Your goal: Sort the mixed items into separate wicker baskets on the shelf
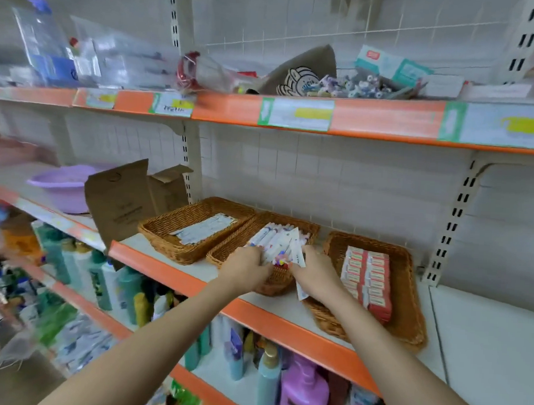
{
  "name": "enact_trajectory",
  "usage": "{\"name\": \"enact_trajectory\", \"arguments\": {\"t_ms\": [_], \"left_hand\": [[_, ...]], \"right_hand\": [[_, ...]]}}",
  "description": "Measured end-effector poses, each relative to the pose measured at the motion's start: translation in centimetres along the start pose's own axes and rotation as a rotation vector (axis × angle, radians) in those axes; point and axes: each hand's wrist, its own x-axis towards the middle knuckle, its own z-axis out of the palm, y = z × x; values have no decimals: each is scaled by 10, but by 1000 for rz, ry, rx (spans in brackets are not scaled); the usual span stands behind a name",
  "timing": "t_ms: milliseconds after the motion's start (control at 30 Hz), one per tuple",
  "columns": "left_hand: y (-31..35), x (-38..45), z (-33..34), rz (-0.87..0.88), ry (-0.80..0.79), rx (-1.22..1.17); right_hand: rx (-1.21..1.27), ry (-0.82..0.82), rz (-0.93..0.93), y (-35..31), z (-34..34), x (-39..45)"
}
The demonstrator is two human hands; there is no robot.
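White-tiled wall and slotted cream uprights back a shop rack of white shelves with orange front lips, and the middle white shelf (194,268) carries three shallow wicker baskets side by side near its front edge. The step in hand appears to be filling the middle oblong wicker basket (226,252), which holds a loose heap of slim white tubes with coloured print (276,238). The person's left hand (246,268) curls over that basket's front rim onto the near ends of the tubes, and the right hand (313,274) grips a fan of flat white packets (297,253) at the basket's front right corner, one packet hanging down below the palm; blur hides exactly how the fingers lie. The next move likely calls for settling this bundle flat among the tubes without spilling it over the low rim, then checking that nothing in it belongs elsewhere. The left rectangular wicker basket (164,243) towards the shelf's left end holds a thin layer of flat pale sachets (204,229). The right-hand wicker basket (409,302), overhanging the front edge a little, holds tidy rows of small red-and-white boxes (368,277). A brown cardboard box with open flaps (126,201) and a lilac plastic basin (62,187) stand further left.
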Motion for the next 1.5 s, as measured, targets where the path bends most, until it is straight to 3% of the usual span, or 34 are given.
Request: {"name": "enact_trajectory", "arguments": {"t_ms": [867, 1267, 1500], "left_hand": [[-153, 148, -47, -112, 2, 111], [-223, 213, -59, 17, -131, 188], [-245, 227, -52, 117, -117, 344]], "right_hand": [[30, -97, -77, -88, 93, 159], [20, -37, 36, -124, 131, 209], [-144, -16, 70, -158, 160, 221]]}}
